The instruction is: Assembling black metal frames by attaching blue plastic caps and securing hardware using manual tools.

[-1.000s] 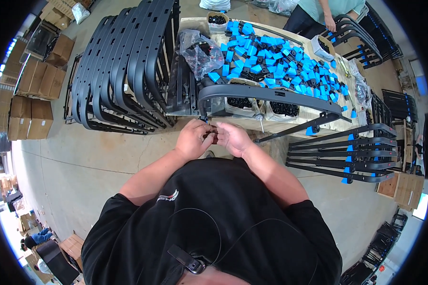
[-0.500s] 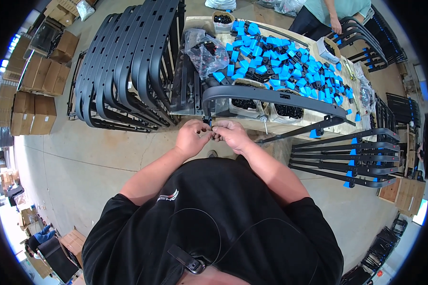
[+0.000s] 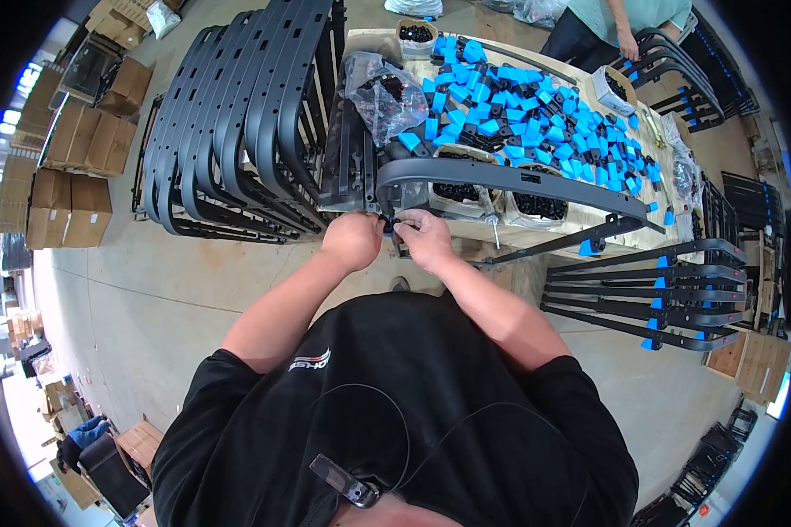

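- Frame (image 3: 518,178): black, bent, centre to right of view; left end between both hands.
- Clear bag (image 3: 385,101): upper centre.
- Left hand (image 3: 353,239): just left of that end, fingers curled in; can't tell if clamped.
- Right hand (image 3: 427,240): just right, fingers bent toward it; grip unclear.
- Blue parts (image 3: 489,127): heaped, upper right.

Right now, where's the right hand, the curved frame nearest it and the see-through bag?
Right hand (image 3: 428,242): head view, hand's back.
Curved dark frame (image 3: 492,172): head view, long bar.
See-through plastic bag (image 3: 390,116): head view, crumpled side.
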`<state>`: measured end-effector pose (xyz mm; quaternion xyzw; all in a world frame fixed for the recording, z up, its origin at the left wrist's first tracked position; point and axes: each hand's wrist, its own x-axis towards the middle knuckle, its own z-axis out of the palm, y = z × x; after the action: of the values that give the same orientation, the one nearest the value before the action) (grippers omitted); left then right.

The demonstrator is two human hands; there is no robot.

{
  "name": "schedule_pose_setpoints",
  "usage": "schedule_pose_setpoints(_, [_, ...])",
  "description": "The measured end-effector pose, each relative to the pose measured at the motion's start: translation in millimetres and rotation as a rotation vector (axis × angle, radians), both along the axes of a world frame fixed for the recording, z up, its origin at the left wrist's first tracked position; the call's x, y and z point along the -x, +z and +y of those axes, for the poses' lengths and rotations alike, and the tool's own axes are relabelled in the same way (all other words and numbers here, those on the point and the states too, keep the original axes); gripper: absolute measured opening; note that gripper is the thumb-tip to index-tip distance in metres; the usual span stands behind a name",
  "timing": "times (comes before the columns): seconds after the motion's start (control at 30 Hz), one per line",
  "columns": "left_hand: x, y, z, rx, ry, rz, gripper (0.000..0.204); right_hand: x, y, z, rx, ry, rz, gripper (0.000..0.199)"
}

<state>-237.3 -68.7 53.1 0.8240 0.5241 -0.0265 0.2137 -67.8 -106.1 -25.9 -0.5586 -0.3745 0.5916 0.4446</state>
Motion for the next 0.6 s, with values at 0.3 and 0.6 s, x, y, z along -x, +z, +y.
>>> schedule_pose_setpoints(0.3, [-3.1, 1.7, 1.6, 0.033, -0.023, 0.038, 0.035, -3.6, 18.8, 3.6, 0.171, 0.020, 0.116, 0.020])
schedule_pose_setpoints(0.6, [-5.0, 5.5, 2.2, 0.049, -0.019, 0.049, 0.037, 1.6, 10.4, -0.6, -0.042, -0.038, 0.041, 0.019])
